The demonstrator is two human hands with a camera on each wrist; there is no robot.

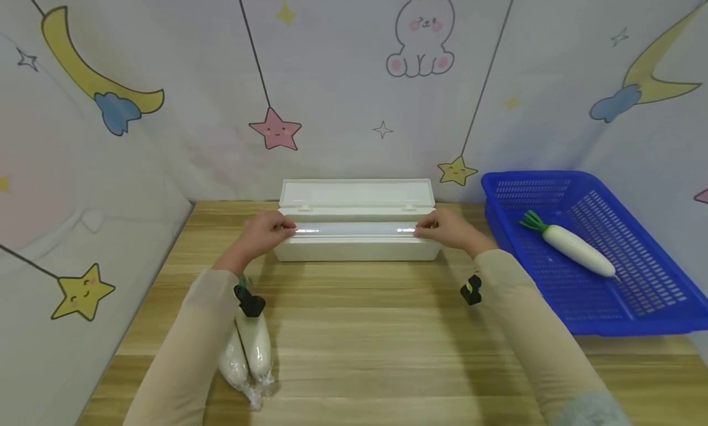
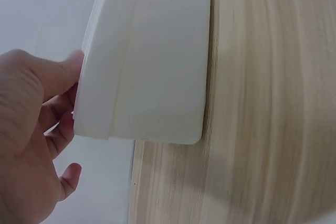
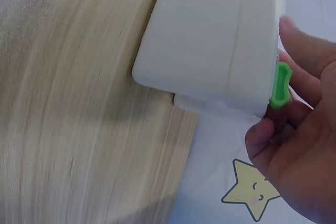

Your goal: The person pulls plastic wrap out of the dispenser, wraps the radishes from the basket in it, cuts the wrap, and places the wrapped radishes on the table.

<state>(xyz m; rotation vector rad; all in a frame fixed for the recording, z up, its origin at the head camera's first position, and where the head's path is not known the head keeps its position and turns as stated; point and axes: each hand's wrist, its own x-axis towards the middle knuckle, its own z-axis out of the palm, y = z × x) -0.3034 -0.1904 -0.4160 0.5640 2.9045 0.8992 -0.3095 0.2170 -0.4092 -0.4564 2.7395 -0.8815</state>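
A long white dispenser box (image 1: 356,250) stands at the table's back edge, its lid (image 1: 356,193) raised. Shiny clear cling film (image 1: 356,229) stretches across its opening. At the left end my left hand (image 1: 267,230) pinches the film's edge between thumb and fingers. My right hand (image 1: 449,229) pinches it likewise at the right end. A small green piece (image 3: 281,85) shows by the right fingers in the right wrist view. The box's end walls hide part of both hands' fingertips in the wrist views.
Two film-wrapped white radishes (image 1: 255,346) lie partly beneath the left forearm. To the right stands a blue plastic basket (image 1: 531,269) holding one unwrapped white radish (image 1: 578,249) with a green top. A patterned cloth (image 1: 343,82) hangs behind the wooden table (image 1: 359,340).
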